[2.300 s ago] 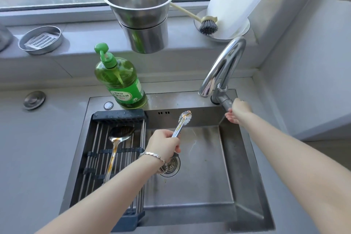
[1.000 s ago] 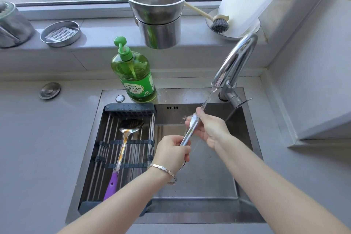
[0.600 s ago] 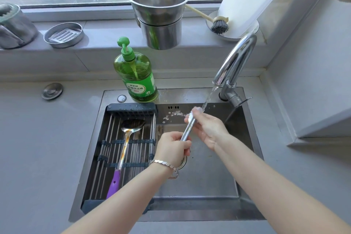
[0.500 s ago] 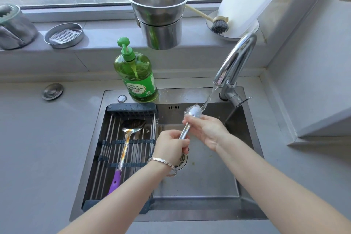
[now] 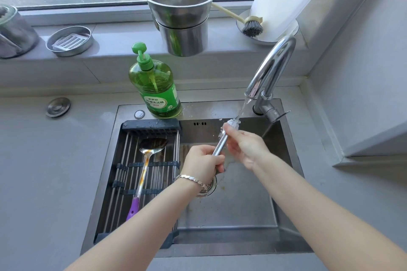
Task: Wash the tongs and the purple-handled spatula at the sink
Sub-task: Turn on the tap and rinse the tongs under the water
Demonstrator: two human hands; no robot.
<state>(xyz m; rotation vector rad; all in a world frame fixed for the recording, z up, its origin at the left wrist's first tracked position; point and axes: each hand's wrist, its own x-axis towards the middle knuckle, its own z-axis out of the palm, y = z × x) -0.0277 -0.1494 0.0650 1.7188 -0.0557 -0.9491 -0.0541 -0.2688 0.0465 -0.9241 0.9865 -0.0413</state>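
Got my left hand (image 5: 203, 161) fisted round the handle end of the tongs (image 5: 221, 144), tip up under the tap (image 5: 269, 68) stream over the sink (image 5: 293, 156), while my right hand (image 5: 244, 146) has its fingers (image 5: 228, 128) loosely curled on the wet tip, rubbing it. Best bet I reckon is to keep the tip right in the water and turn the tongs so both arms get scrubbed. Count-wise: one pair of tongs, one purple-handled spatula (image 5: 144, 167) waiting on the drying rack (image 5: 152, 124), one soap bottle (image 5: 157, 88).
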